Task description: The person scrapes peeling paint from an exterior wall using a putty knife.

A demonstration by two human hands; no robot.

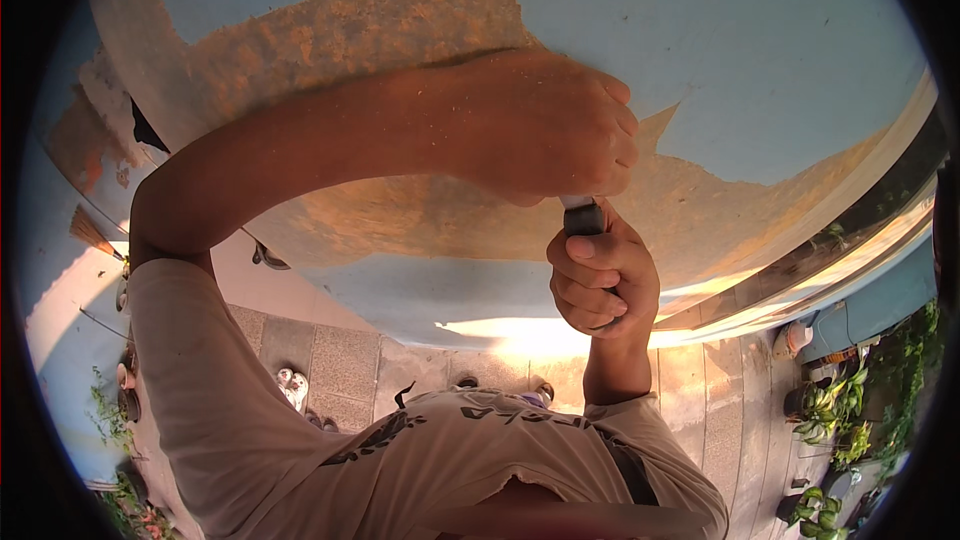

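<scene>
My right hand (605, 275) is wrapped round the black handle (585, 219) of what looks like a paint scraper. A short piece of its metal blade (577, 201) shows above the handle, and the rest disappears beneath my left hand (575, 130). My left hand is curled closed over that blade end, knuckles up and fingers folded down on the right side. Both hands are close against a wall (760, 70) painted light blue. Around them, brown and tan patches (380, 25) show where the blue coat has come off, with jagged edges.
Paved floor (345, 365) lies below, with white shoes (292, 387) standing on it. Potted plants (835, 405) line the right side. At the left are a broom (92, 232) and a stretch of blue wall. Bright sunlight falls along the wall's lower edge.
</scene>
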